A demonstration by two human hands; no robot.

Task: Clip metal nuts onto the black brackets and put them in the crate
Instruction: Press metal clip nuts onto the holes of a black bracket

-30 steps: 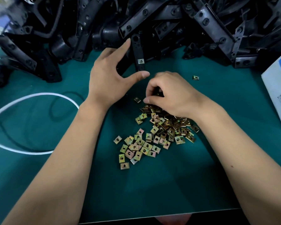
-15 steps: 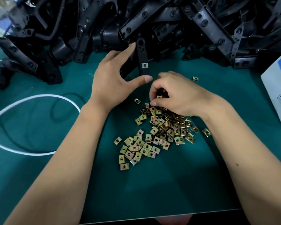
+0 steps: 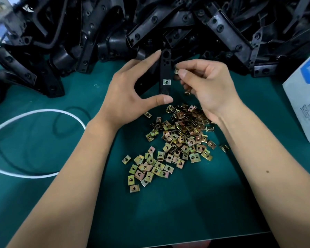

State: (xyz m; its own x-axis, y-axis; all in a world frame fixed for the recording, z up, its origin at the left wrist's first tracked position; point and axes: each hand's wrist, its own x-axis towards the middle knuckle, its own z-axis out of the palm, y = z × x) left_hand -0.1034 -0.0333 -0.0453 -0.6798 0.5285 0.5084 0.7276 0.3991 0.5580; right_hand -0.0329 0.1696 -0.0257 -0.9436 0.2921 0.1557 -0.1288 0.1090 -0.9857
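My left hand [image 3: 125,97] spans a flat black plastic bracket [image 3: 165,72] end to end, forefinger at its far tip, thumb at its near tip; one silvery square nut [image 3: 166,81] already sits clipped on it. My right hand [image 3: 209,86], just right of it, pinches a small brass-coloured clip nut [image 3: 176,71]. The loose nut pile [image 3: 179,138] lies near me on the green mat [image 3: 168,212]. The heap of black brackets [image 3: 168,24] lies far.
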